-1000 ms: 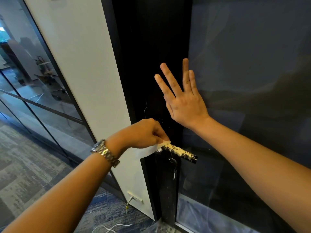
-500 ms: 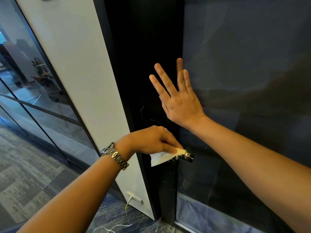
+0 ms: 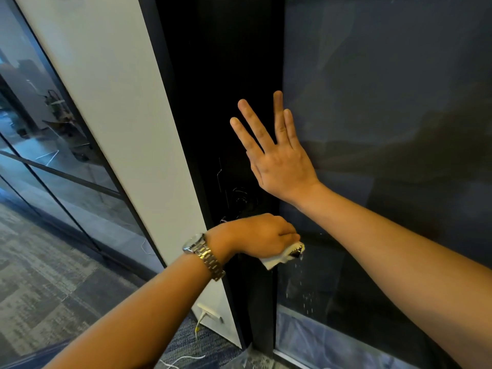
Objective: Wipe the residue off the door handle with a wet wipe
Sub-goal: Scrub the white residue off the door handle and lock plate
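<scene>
My left hand [image 3: 255, 235], with a metal watch on its wrist, is closed around a white wet wipe [image 3: 277, 258] wrapped over the black door handle [image 3: 297, 252]. Only the handle's dark tip shows beyond the wipe and fingers. Pale crumbs of residue [image 3: 306, 296] hang in the air below the tip, in front of the glass. My right hand [image 3: 279, 155] lies flat on the dark door [image 3: 239, 75] above the handle, fingers spread, holding nothing.
A white wall panel [image 3: 119, 102] stands left of the door frame, with a socket and white cable [image 3: 210, 315] near the floor. Glass partitions [image 3: 40, 142] run along the far left above patterned carpet [image 3: 53, 288]. Dark glass [image 3: 386, 102] fills the right side.
My left hand has slid the wipe along the handle from its base out to the tip, covering the residue-coated bar. Crumbs now fall below. My right hand stays pressed on the door.
</scene>
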The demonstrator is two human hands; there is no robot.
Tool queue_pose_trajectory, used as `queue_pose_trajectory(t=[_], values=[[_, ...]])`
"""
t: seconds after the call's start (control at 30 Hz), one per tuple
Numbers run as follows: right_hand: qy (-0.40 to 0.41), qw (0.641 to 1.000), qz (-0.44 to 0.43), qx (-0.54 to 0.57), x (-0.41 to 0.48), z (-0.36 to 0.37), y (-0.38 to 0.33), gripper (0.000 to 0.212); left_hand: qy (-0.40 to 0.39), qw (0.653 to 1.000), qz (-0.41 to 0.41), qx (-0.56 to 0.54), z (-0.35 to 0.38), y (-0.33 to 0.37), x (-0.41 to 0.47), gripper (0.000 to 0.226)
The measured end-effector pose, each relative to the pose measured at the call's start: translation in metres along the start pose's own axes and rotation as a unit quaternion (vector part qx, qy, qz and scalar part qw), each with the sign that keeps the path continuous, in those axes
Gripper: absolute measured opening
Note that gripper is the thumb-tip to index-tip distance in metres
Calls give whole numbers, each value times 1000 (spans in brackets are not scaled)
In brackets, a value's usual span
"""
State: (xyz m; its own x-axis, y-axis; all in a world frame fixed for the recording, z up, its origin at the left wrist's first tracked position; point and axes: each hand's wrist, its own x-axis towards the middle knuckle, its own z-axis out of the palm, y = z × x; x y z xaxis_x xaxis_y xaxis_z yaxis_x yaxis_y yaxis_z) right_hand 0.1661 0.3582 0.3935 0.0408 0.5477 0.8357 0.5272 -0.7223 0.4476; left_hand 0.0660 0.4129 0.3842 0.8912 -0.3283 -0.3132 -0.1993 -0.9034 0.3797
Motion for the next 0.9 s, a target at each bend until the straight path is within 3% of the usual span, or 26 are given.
queue_pose_trajectory(t=[0.07, 0.2, 0.33, 0.43, 0.53, 0.6, 0.67, 0.73, 0.9], values=[[3, 1000, 1, 2, 0, 0, 0, 60, 2, 1000, 24, 15, 5, 5, 1, 34], [1, 1000, -2, 8, 0, 0, 0, 60, 9, 998, 19, -56, -1, -9, -8, 34], [-1, 1000, -3, -2, 0, -1, 1, 60, 18, 999, 32, 22, 10, 4, 2, 34], [0, 1000, -4, -1, 0, -1, 0, 61, 22, 998, 64, -1, 14, 4, -1, 32], [-3, 1000, -8, -3, -1, -1, 1, 62, 32, 999, 15, -40, 4, -10, -4, 35], [-4, 1000, -8, -4, 0, -1, 1, 62, 30, 999, 5, 20, 6, -5, -1, 39], [-2, 1000, -8, -7, -1, -1, 1, 62, 53, 990, 34, 123, 18, 10, 5, 43], [-1, 1000, -9, -15, -1, 0, 1, 62, 88, 982, 43, 160, 29, 15, 7, 41], [-2, 1000, -9, -13, -1, 1, 1, 61, 171, 981, -45, 86, 20, -15, -1, 53]])
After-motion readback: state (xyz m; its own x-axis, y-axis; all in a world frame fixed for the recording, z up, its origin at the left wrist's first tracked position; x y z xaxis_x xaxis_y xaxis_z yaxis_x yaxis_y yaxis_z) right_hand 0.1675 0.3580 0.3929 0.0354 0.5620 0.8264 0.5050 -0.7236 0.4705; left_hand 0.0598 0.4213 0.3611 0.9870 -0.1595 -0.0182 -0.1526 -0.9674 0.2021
